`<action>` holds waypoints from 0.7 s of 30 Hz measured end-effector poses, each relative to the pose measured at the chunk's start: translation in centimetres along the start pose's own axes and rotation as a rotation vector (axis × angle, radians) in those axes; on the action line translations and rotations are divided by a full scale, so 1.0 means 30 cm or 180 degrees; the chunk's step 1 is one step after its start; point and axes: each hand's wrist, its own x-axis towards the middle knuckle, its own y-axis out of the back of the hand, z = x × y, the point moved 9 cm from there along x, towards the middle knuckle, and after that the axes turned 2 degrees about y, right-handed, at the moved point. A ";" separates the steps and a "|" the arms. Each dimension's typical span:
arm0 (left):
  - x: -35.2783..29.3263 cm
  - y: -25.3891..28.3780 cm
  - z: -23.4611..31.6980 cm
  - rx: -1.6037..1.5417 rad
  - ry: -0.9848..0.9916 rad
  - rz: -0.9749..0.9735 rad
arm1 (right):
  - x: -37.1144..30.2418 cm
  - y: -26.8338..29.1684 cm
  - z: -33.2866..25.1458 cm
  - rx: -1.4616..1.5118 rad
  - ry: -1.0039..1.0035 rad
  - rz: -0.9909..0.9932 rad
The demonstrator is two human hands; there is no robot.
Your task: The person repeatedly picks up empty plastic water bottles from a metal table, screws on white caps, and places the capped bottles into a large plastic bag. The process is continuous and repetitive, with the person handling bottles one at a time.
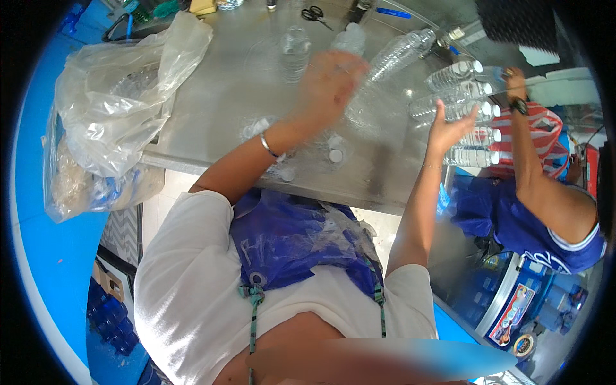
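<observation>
My left hand (333,83) is over the middle of the metal table, smeared by motion, so its fingers and anything in them are hard to read. Just beyond it are a clear plastic bottle (295,52) and another clear bottle (350,38). A larger ribbed bottle (404,56) is to its right. My right hand (448,130) has its thumb and fingers apart. It is beside a row of several clear bottles with white caps (454,96), nearest to the middle ones; whether it touches them I cannot tell. Loose white caps (335,155) lie close to the table's near edge.
A big clear plastic bag (128,96) hangs over the table's left side. Black scissors (314,15) and a blue marker-like item (393,13) lie at the far edge. At the right, another person's arm (529,147) reaches to the bottles. Metal table (212,115) edge runs before me.
</observation>
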 end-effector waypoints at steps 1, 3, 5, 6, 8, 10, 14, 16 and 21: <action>0.026 0.095 -0.045 0.0354 0.0023 0.0344 | -0.018 0.027 -0.021 0.0104 -0.0106 0.0169; 0.081 0.177 -0.134 0.0641 0.0004 0.0396 | -0.054 0.021 -0.113 0.0173 -0.0039 0.0017; 0.092 0.190 -0.194 0.0695 0.0173 0.0234 | -0.094 -0.100 -0.298 0.1256 0.0384 -0.0897; 0.091 0.179 -0.223 0.0615 0.0313 0.0076 | -0.111 -0.170 -0.362 0.1550 0.0122 -0.1187; 0.081 0.169 -0.243 0.0595 0.0330 -0.0040 | -0.114 -0.292 -0.490 0.1893 -0.0006 -0.1445; 0.071 0.175 -0.227 0.0738 0.0062 0.0066 | -0.111 -0.373 -0.564 0.2064 0.0025 -0.1564; 0.057 0.196 -0.266 0.0484 0.0154 0.0090 | -0.155 -0.445 -0.580 0.2319 -0.0304 -0.1840; 0.052 0.202 -0.271 0.0564 0.0062 0.0103 | -0.159 -0.429 -0.572 0.2160 -0.0313 -0.1680; 0.079 0.142 -0.357 0.0837 0.0335 -0.0639 | -0.130 -0.430 -0.584 0.1690 -0.0506 -0.1776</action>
